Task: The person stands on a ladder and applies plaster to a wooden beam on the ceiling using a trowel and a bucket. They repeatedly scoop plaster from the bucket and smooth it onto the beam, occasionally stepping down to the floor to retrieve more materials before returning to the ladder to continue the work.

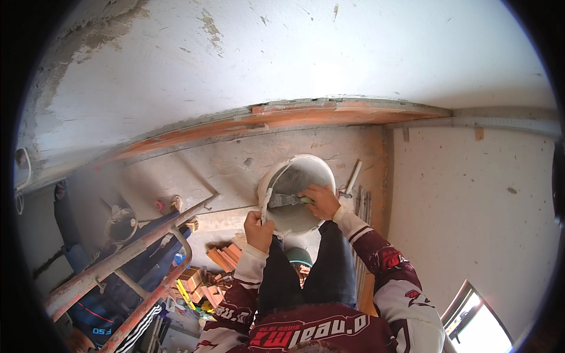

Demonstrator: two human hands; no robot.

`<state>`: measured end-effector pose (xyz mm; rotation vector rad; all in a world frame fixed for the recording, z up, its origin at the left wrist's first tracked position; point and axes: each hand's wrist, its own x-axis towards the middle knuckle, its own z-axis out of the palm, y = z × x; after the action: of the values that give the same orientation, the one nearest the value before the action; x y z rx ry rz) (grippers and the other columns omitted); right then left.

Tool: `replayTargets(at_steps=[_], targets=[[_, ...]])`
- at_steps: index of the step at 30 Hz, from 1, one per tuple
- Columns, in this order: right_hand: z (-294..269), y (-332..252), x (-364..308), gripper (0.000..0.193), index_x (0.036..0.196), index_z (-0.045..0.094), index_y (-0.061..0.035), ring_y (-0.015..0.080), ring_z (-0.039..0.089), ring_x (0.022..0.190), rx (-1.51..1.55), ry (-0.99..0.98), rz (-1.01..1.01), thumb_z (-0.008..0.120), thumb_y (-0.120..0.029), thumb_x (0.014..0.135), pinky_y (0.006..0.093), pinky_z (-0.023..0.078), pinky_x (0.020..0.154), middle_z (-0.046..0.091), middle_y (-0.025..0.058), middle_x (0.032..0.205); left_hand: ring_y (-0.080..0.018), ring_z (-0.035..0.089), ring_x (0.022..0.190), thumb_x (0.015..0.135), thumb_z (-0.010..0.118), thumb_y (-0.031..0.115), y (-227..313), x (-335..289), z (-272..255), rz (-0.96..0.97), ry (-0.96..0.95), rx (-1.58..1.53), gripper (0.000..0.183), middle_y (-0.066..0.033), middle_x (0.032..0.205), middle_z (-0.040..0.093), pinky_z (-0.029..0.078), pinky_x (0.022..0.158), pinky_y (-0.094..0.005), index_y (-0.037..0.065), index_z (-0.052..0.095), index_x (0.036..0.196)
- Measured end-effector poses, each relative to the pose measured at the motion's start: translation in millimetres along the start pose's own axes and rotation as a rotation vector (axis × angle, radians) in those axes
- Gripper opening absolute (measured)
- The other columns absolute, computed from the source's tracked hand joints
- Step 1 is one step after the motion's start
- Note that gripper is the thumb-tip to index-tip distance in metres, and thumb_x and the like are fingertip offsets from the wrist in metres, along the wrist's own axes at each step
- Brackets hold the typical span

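A white bucket (322, 162) stands before my legs, its inside coated with grey paste (292, 220). Closed at the bucket's near left edge, my left hand (259, 232) grips the rim; whether it also holds the bucket's handle I cannot tell. My right hand (321, 202) reaches over the right side of the bucket. Its fingers wrap round the green handle of a putty knife (284, 200), whose paste-smeared blade points left inside the bucket. The bucket's base is hidden from view.
A rusty metal frame (109, 267) slants across the left. Below lie orange bricks (225, 257) and a yellow spirit level (186, 294). A second bucket (121, 225) and another person's sandalled foot (176, 203) show on the left. A patchy white wall (306, 53) rises ahead; a window (478, 323) is at lower right.
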<state>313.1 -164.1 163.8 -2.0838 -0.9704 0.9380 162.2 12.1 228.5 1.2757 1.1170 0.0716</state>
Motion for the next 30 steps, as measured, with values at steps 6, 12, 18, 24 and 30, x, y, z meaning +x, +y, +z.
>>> replayTargets(at_steps=[6, 12, 18, 24, 30], targets=[[-36, -10, -1, 0.034, 0.108, 0.063, -0.0133, 0.0256, 0.058, 0.096, 0.086, 0.135, 0.014, 0.062, -0.013, 0.074, 0.0399, 0.035, 0.086, 0.062, 0.0069, 0.103, -0.015, 0.058, 0.067, 0.069, 0.054, -0.006, 1, 19, 7, -0.166, 0.011, -0.253, 0.023, -0.0096, 0.084, 0.057, 0.051, 0.059, -0.0281, -0.003, 0.049, 0.091], [-81, -16, 18, 0.034, 0.107, 0.064, -0.0044, 0.0279, 0.062, 0.082, 0.161, 0.319, -0.11, 0.063, -0.003, 0.073, 0.034, 0.047, 0.072, 0.062, 0.0129, 0.098, -0.0143, 0.056, 0.064, 0.068, 0.053, -0.005, 5, 35, 14, -0.203, 0.054, -0.375, 0.024, -0.0079, 0.081, 0.056, 0.05, 0.052, -0.0296, -0.002, 0.05, 0.092], [-112, -31, 62, 0.033, 0.11, 0.063, -0.0051, 0.032, 0.061, 0.088, 0.285, 0.4, -0.015, 0.064, -0.011, 0.077, 0.0371, 0.047, 0.078, 0.061, 0.014, 0.097, -0.0261, 0.063, 0.086, 0.07, 0.052, -0.006, 7, 33, -2, -0.214, 0.05, -0.305, 0.029, -0.0146, 0.098, 0.057, 0.057, 0.073, -0.042, -0.004, 0.048, 0.1], [-111, -23, 112, 0.034, 0.112, 0.063, -0.0044, 0.0318, 0.06, 0.093, 0.365, 0.467, 0.021, 0.063, -0.013, 0.079, 0.036, 0.047, 0.082, 0.061, 0.0173, 0.101, -0.0248, 0.063, 0.08, 0.071, 0.057, -0.003, -18, 17, -26, -0.261, 0.151, -0.329, 0.032, -0.0155, 0.094, 0.057, 0.056, 0.067, -0.0365, -0.006, 0.047, 0.101], [-101, -9, 122, 0.036, 0.115, 0.063, -0.0046, 0.0247, 0.061, 0.093, 0.547, 0.487, 0.116, 0.063, -0.014, 0.081, 0.0338, 0.047, 0.084, 0.064, 0.0156, 0.103, -0.0268, 0.063, 0.081, 0.07, 0.057, -0.004, -36, -2, -52, -0.372, 0.188, -0.207, 0.033, -0.0177, 0.095, 0.056, 0.057, 0.069, -0.0399, -0.005, 0.045, 0.101]])
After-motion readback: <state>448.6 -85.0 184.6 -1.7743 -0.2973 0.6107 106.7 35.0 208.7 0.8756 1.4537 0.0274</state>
